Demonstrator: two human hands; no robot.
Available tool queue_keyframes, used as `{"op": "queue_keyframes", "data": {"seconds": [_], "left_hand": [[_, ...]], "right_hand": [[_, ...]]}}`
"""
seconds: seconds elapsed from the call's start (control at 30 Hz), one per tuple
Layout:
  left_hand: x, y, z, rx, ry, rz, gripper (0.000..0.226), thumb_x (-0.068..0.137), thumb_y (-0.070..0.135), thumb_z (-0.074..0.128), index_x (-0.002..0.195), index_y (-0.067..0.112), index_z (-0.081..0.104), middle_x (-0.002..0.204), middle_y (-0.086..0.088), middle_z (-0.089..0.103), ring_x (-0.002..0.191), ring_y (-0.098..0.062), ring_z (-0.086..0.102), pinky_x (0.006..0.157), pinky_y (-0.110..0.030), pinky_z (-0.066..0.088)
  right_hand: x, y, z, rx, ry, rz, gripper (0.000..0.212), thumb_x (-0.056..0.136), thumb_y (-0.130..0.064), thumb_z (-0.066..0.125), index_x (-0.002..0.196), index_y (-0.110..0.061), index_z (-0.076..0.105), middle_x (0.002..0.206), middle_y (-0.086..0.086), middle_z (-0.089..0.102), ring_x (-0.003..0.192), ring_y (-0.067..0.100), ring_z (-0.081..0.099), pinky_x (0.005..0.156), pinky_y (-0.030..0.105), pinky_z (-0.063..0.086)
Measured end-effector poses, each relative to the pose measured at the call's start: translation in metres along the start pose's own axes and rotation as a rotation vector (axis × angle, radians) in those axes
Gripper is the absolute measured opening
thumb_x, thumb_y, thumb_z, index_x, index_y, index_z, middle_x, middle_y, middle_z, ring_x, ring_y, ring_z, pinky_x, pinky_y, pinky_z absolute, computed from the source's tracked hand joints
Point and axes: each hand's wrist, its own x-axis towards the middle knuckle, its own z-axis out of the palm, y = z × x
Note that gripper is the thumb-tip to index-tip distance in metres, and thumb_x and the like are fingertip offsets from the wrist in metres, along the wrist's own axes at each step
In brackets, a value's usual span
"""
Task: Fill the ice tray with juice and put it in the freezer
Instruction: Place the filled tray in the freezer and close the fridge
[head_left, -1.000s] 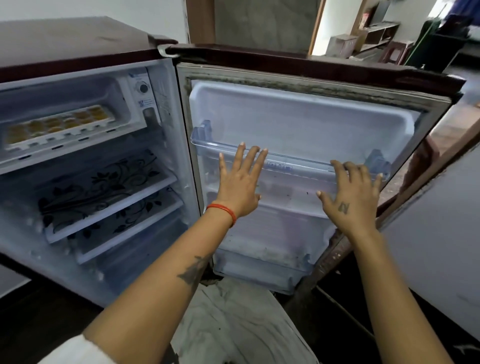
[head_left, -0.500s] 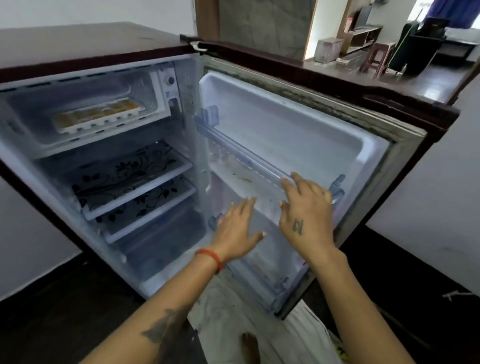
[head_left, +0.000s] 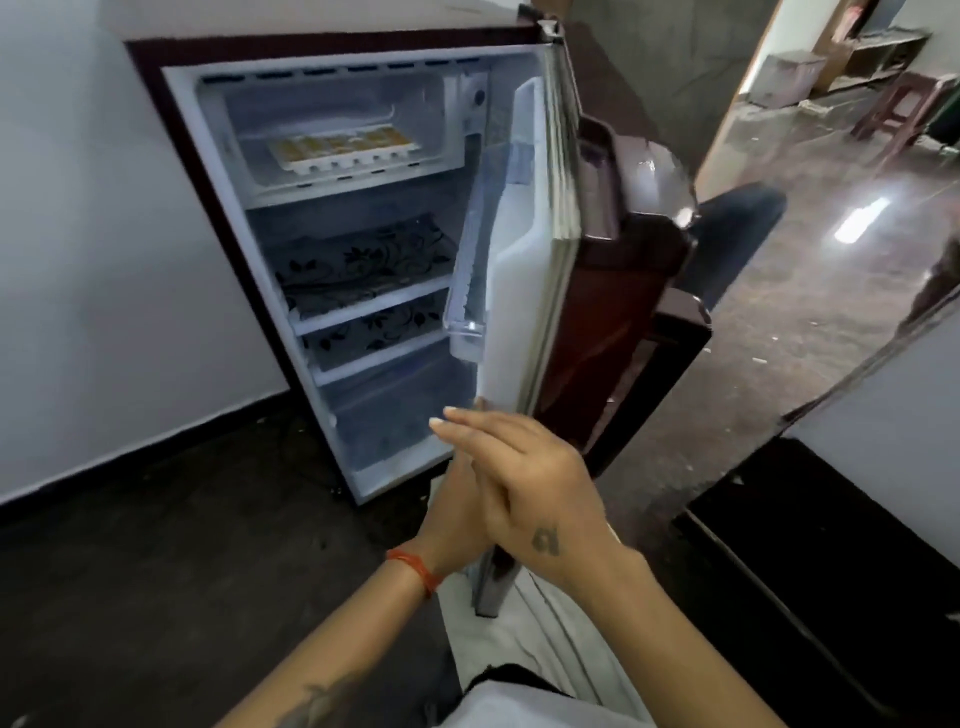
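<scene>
A white ice tray (head_left: 344, 148) with orange juice in its cells lies on the floor of the freezer compartment (head_left: 332, 88) at the top of a small maroon fridge (head_left: 171, 150). The fridge door (head_left: 540, 249) stands edge-on to me, swung partway toward the cabinet. My right hand (head_left: 524, 478) is flat with fingers together, just below the door's lower inner edge. My left hand (head_left: 457, 512), with an orange thread at the wrist, lies under and against the right one, mostly hidden. Neither hand holds anything.
Two shelves with black floral mats (head_left: 363, 260) sit under the freezer. A white wall (head_left: 93, 249) is left of the fridge, another wall (head_left: 883, 415) at right. Dark floor (head_left: 156, 545) lies in front. Through a doorway are a stool (head_left: 904, 109) and a shiny floor.
The door has swung from wide open to about half shut. Both hands have left its inner shelf and come together low in front of it. My view has pulled back and to the left.
</scene>
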Motion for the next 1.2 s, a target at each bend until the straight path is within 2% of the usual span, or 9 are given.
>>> {"op": "queue_keyframes", "data": {"seconds": [0.03,0.1,0.2,0.27,0.37,0.47,0.57,0.9,1.2], "left_hand": [[-0.011,-0.006,-0.004,-0.009,0.022,0.074,0.063,0.089,0.008,0.059,0.141,-0.006,0.026,0.142,-0.029,0.037,0.132,-0.04,0.038,0.106,-0.022,0.035],[-0.004,-0.016,-0.019,-0.102,0.023,0.171,0.077,0.082,0.045,0.062,0.143,0.011,0.029,0.144,-0.011,0.042,0.133,-0.022,0.042,0.107,-0.029,0.039],[0.007,-0.024,-0.036,-0.161,0.209,0.122,0.095,0.068,0.064,0.067,0.145,0.031,0.024,0.139,0.008,0.048,0.126,-0.008,0.047,0.101,-0.031,0.045],[0.014,-0.034,-0.046,-0.192,0.307,0.081,0.09,0.073,0.057,0.069,0.146,0.032,0.023,0.141,0.007,0.047,0.129,-0.011,0.045,0.104,-0.038,0.043],[0.029,-0.052,-0.066,-0.211,0.4,0.016,0.076,0.08,0.05,0.064,0.144,0.029,0.03,0.139,0.002,0.051,0.127,-0.014,0.049,0.103,-0.04,0.044],[0.043,-0.057,-0.083,-0.171,0.505,-0.01,0.061,0.087,0.044,0.059,0.141,0.027,0.037,0.134,0.001,0.055,0.121,-0.016,0.054,0.096,-0.028,0.044],[0.06,-0.067,-0.102,-0.169,0.546,-0.049,0.055,0.09,0.039,0.057,0.14,0.022,0.04,0.129,-0.001,0.058,0.118,-0.019,0.056,0.095,-0.03,0.046],[0.11,-0.09,-0.157,-0.215,0.539,-0.097,0.061,0.091,0.027,0.059,0.145,0.021,0.031,0.143,-0.002,0.047,0.118,-0.026,0.058,0.098,-0.042,0.049],[0.155,-0.125,-0.193,-0.301,0.432,-0.071,0.069,0.092,0.021,0.059,0.15,0.024,0.021,0.151,0.003,0.036,0.123,-0.023,0.052,0.1,-0.035,0.045]], "right_hand": [[-0.003,0.008,-0.001,0.167,0.092,-0.056,0.04,0.081,0.003,0.054,0.12,-0.004,0.062,0.121,0.009,0.065,0.115,0.021,0.061,0.096,0.034,0.05],[-0.014,0.014,-0.01,0.219,0.412,-0.05,0.028,0.081,0.006,0.059,0.105,-0.003,0.07,0.106,0.01,0.07,0.102,0.02,0.065,0.091,0.031,0.05],[-0.003,0.026,0.005,0.18,0.607,0.112,0.031,0.078,-0.004,0.069,0.11,-0.007,0.067,0.105,0.011,0.064,0.1,0.017,0.055,0.092,0.023,0.04],[0.009,0.036,0.018,0.294,0.54,0.277,0.046,0.079,-0.009,0.07,0.123,-0.007,0.056,0.117,0.014,0.054,0.109,0.02,0.048,0.098,0.025,0.039],[0.036,0.043,0.035,0.502,0.244,0.325,0.071,0.084,-0.018,0.069,0.143,-0.016,0.03,0.137,0.007,0.043,0.125,0.016,0.045,0.104,0.034,0.042],[0.063,0.043,0.057,0.543,0.023,0.263,0.064,0.09,-0.026,0.061,0.145,-0.019,0.029,0.133,0.001,0.054,0.118,0.009,0.053,0.1,0.031,0.047],[0.089,0.039,0.077,0.553,0.011,0.237,0.051,0.089,-0.027,0.061,0.135,-0.019,0.042,0.118,-0.002,0.063,0.103,0.007,0.061,0.09,0.03,0.053],[0.168,0.01,0.128,0.551,-0.061,0.192,0.04,0.088,-0.026,0.063,0.123,-0.011,0.05,0.113,0.004,0.065,0.103,0.018,0.063,0.086,0.029,0.052],[0.219,-0.015,0.179,0.524,0.01,0.301,0.043,0.089,-0.024,0.062,0.127,-0.009,0.048,0.12,0.008,0.063,0.11,0.02,0.06,0.09,0.031,0.05]]}}
